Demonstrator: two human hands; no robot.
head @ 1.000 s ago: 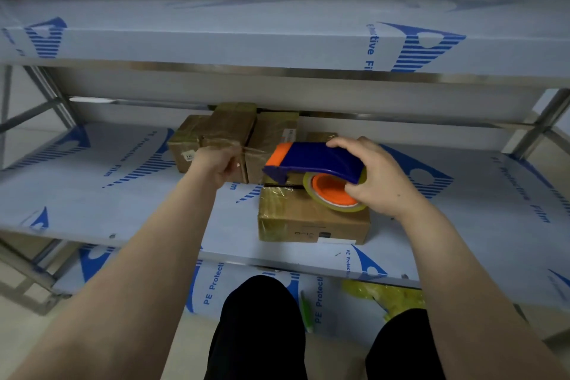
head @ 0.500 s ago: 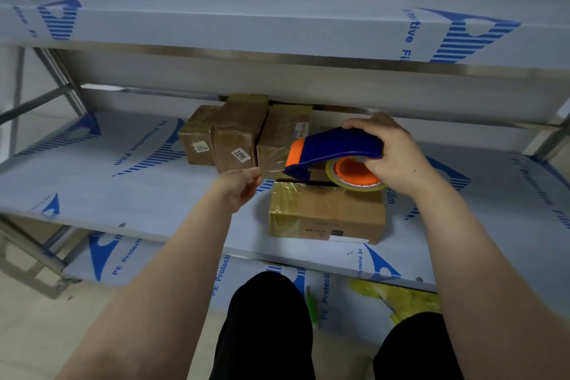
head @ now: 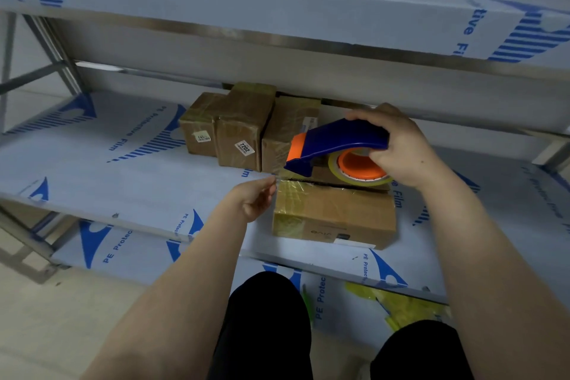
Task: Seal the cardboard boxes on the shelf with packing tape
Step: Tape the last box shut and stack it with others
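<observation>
A flat cardboard box [head: 334,217] lies at the front of the middle shelf [head: 123,173], its top seam open and yellowish tape over its left end. My right hand [head: 401,148] grips a blue and orange tape dispenser [head: 336,142] just above the box's far edge, with the tape roll [head: 361,168] under my palm. My left hand [head: 257,199] is at the box's upper left corner, fingertips pinching the clear tape end that runs from the dispenser's mouth. Three taped boxes [head: 243,131] stand side by side behind.
The upper shelf [head: 277,6] hangs low over the boxes. Steel frame posts [head: 52,49] stand at the left. On the lower shelf lie crumpled yellow tape scraps [head: 398,307]. My knees in black trousers [head: 265,324] are close to the shelf's front edge.
My left hand let go of the back boxes and came down and right to the flat box's corner, where it took the tape end. The dispenser stayed over the flat box.
</observation>
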